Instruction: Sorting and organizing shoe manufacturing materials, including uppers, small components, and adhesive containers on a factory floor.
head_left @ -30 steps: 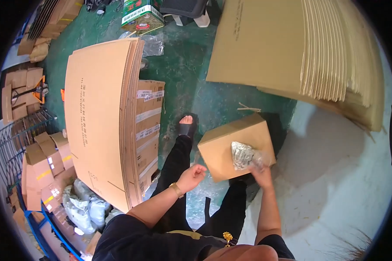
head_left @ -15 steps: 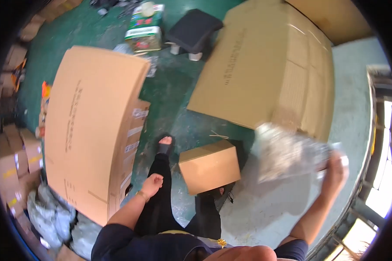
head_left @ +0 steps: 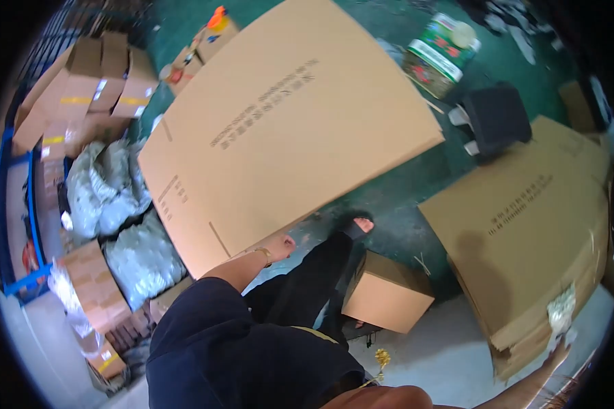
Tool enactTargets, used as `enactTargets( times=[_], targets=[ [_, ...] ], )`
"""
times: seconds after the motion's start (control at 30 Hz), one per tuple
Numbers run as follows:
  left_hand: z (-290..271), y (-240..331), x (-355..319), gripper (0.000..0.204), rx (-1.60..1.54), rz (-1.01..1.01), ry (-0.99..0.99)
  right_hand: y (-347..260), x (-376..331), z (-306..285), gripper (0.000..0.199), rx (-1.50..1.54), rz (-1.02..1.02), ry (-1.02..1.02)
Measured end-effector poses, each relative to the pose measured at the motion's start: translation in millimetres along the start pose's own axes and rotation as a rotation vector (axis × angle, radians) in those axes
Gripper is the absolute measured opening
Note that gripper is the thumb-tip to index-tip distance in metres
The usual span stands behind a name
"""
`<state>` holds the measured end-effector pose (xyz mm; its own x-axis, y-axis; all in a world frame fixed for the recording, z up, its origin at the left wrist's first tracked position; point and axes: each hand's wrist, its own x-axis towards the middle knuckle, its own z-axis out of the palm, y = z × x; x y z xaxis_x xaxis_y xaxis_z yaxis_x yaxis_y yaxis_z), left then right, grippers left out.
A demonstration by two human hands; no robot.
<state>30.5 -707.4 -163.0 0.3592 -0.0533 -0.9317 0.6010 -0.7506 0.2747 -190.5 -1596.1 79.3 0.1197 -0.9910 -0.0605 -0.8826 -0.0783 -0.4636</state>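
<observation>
My left hand (head_left: 278,247) is loosely curled with nothing visible in it, beside the near edge of a stack of large flat cardboard sheets (head_left: 280,150). Out at the lower right, my right hand (head_left: 559,353) grips the end of a clear plastic bag (head_left: 561,311) with pale contents too small to make out. That bag lies over the near right part of a second stack of flat cardboard (head_left: 525,211). Between the two stacks, next to my legs, stands a closed brown carton (head_left: 390,300).
A black stool (head_left: 494,123) and a green tin (head_left: 442,54) stand beyond the stacks. On the left are brown cartons (head_left: 82,85), stuffed grey plastic bags (head_left: 106,191) and a blue rack frame (head_left: 3,211). Thin sticks (head_left: 423,264) lie on the floor by the carton.
My view has swung left, so the stacks appear shifted to the right. The plastic bag has gone from hanging in the air to the right-hand cardboard stack. My left hand stays curled.
</observation>
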Motion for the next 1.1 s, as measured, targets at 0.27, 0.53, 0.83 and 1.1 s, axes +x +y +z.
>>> enactTargets(
  times=[0.27,0.53,0.83,1.1],
  targets=[
    [-27,-78,20,0.033,0.062,0.283,0.495,-52,-79,30,0.075,-0.740,-0.414,0.210],
    [-20,-87,-6,0.039,0.029,0.415,0.609,-80,-352,103,0.045,-0.427,-0.827,-0.495],
    [48,-292,-70,0.035,0.007,0.193,0.033,175,-513,72,0.039,-0.832,-0.415,-1.223],
    [-5,-504,-153,0.063,-0.768,-0.458,0.036,123,-629,147,0.024,-0.557,-0.259,-1.335]
  ],
)
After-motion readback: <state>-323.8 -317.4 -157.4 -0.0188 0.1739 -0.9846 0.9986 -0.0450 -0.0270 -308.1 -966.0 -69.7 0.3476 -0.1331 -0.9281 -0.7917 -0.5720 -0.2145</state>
